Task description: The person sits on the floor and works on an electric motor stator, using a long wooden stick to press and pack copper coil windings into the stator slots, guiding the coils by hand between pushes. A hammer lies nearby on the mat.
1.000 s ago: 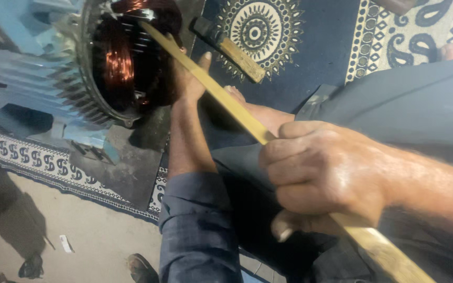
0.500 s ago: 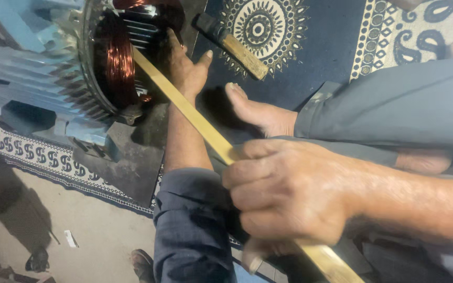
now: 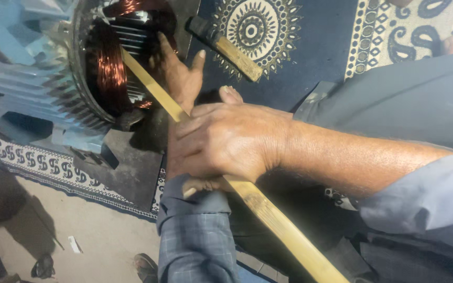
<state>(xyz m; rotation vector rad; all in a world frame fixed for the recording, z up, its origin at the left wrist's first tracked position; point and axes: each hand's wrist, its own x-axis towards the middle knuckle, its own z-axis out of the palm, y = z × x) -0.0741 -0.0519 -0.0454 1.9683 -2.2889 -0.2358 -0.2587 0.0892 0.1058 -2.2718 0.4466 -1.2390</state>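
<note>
right hand (image 3: 226, 141) gripping bamboo stick (image 3: 284, 225), motor stator (image 3: 100, 68)

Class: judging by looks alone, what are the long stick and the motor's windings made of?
The stick looks like bamboo or pale wood: yellowish, matte, with lengthwise grain. The windings look like copper wire: reddish-orange, shiny, in thin bundled strands.

A long pale wooden stick (image 3: 247, 194) slants from lower right into the copper-wound motor (image 3: 106, 68), upper left.
</note>
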